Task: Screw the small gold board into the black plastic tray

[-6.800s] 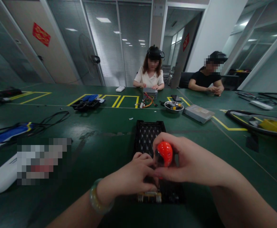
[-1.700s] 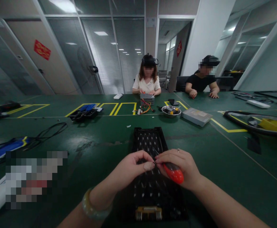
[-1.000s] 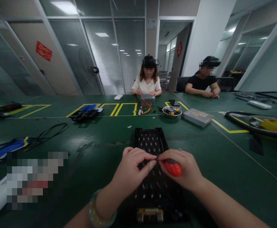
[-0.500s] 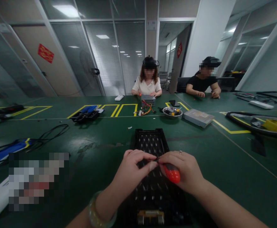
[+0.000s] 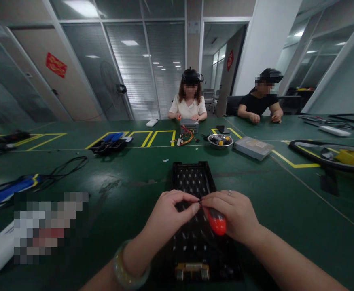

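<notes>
In front of me on the table lies a long black plastic housing [image 5: 191,238], with rows of small bright spots and a brass-coloured metal part [image 5: 192,271] at its near end. Above it my left hand [image 5: 177,208] pinches thumb and forefinger together on a tiny dark piece, too small to name. My right hand [image 5: 234,212] is closed around a screwdriver, its red and dark handle [image 5: 217,222] sticking out under the palm toward me. The fingertips of both hands meet at the tiny piece. The screwdriver's shaft and tip are hidden.
Beyond the housing stand a metal bowl [image 5: 209,144] of small parts and a grey metal box [image 5: 254,148]. A black tray [image 5: 108,146] with blue items sits back left. Cables [image 5: 64,165] lie at left. Two people [image 5: 187,106] sit across the green table [image 5: 134,218].
The screwdriver handle has shifted slightly left and down within my right hand. My fingertips still meet over the housing. The view has tilted a little.
</notes>
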The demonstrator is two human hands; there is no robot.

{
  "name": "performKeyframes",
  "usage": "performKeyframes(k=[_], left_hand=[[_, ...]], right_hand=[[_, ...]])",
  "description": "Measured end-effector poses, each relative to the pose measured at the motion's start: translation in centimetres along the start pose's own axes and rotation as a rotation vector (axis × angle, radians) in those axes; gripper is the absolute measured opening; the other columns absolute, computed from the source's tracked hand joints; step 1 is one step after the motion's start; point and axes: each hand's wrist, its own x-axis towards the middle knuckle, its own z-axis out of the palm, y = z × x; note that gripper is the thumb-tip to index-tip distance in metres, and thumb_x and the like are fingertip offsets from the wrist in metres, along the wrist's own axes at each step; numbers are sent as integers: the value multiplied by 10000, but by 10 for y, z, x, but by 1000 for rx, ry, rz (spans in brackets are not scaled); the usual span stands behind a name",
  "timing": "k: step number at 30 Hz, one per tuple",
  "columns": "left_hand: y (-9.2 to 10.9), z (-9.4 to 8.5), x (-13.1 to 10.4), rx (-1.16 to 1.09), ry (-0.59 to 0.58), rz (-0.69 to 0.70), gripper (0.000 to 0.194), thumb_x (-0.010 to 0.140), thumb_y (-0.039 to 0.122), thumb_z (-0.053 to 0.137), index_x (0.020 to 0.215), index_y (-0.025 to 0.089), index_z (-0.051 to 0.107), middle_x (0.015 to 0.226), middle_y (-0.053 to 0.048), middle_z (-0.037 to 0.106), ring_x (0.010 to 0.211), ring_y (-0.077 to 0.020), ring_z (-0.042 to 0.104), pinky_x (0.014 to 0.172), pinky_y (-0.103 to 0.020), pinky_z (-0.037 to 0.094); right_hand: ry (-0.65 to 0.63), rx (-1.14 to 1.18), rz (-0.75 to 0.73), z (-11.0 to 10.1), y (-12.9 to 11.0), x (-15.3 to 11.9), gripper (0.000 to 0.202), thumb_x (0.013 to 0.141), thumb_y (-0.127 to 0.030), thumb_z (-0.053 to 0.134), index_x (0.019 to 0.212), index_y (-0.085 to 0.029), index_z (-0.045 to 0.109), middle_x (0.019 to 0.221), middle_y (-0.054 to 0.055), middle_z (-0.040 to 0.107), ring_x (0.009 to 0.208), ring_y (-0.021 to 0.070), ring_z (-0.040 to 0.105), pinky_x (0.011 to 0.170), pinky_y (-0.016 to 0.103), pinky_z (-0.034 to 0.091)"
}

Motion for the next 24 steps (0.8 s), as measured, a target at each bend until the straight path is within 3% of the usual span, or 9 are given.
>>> performKeyframes(k=[24], left_hand=[[1,0,-1,-90,10,-26,147,799,333,733,922,263,771,960,-6,747,924,-195,680,883,-340,525]], right_hand=[[-11,-143,-71,-2,-1,-3,152,937,-222,544,1034,-210,660,1031,-5,736,790,170,634,679,322,414]])
